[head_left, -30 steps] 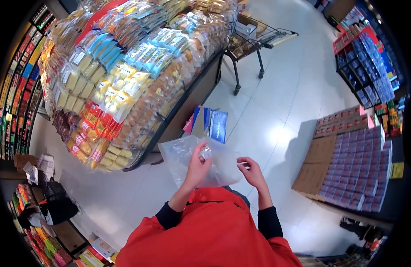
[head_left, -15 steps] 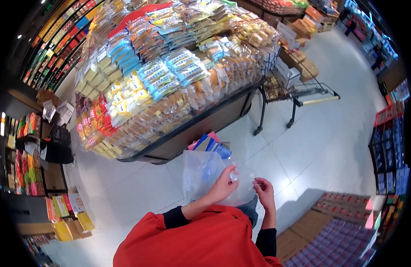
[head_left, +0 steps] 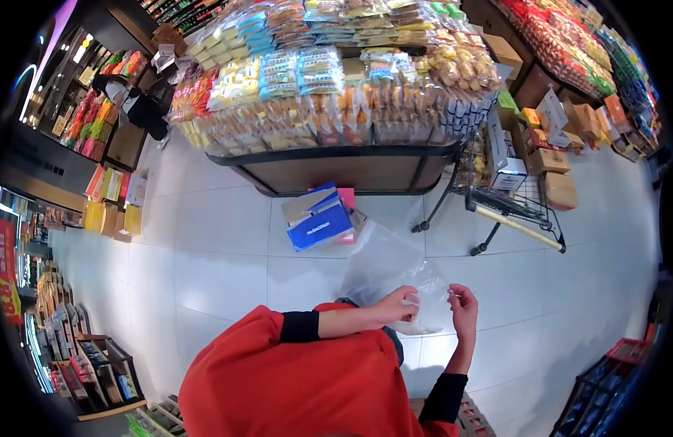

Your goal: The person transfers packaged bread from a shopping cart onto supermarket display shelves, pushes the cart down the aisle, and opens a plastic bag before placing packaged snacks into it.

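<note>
A large clear plastic bag (head_left: 384, 255) hangs limp in front of me, its far corner over the floor. My left hand (head_left: 398, 306) is closed on the bag, its fingers curled into the film. A short way to the right, my right hand (head_left: 463, 302) has thumb and fingertips pinched at the bag's edge. Just beyond the bag, a blue carton (head_left: 320, 227) lies on the floor with a pink piece (head_left: 346, 197) behind it.
A display stand with packaged bread (head_left: 314, 120) stands ahead. To its right is a shopping cart (head_left: 522, 218) with boxes around it. Cartons (head_left: 118, 197) sit at the left, near a person in dark clothing (head_left: 143, 109). Pale floor tiles (head_left: 220, 269) surround me.
My view has turned, so the display stand now lies straight across ahead and the cart appears nearer. Both hands still grip the bag and sit slightly farther right in view.
</note>
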Motion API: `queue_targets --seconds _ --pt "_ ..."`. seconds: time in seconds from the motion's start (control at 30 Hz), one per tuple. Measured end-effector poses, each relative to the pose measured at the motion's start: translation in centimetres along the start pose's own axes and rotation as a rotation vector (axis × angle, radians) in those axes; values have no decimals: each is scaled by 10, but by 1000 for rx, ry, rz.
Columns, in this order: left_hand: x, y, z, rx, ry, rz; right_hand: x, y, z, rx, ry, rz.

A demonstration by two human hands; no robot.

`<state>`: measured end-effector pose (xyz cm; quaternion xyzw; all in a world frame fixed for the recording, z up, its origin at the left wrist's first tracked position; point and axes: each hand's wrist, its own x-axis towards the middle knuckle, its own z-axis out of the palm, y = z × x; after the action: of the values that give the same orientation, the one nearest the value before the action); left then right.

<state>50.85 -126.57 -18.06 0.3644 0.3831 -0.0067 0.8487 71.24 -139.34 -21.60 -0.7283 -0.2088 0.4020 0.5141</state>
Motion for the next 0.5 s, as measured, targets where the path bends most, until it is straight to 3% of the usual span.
queue_targets --seconds 0.2,0.3,0.37,0.5 --pt "89 -32 107 -176 -44 -153 56 20 -132 -203 -237 -23" --pt "128 -28 172 -232 -245 -271 75 8 -217 -329 -372 -61" --pt "146 -13 225 -224 -366 -297 72 -24 -281 -209 -477 103" --pt "159 35 341 -150 -705 -292 34 -96 -422 -117 -343 36"
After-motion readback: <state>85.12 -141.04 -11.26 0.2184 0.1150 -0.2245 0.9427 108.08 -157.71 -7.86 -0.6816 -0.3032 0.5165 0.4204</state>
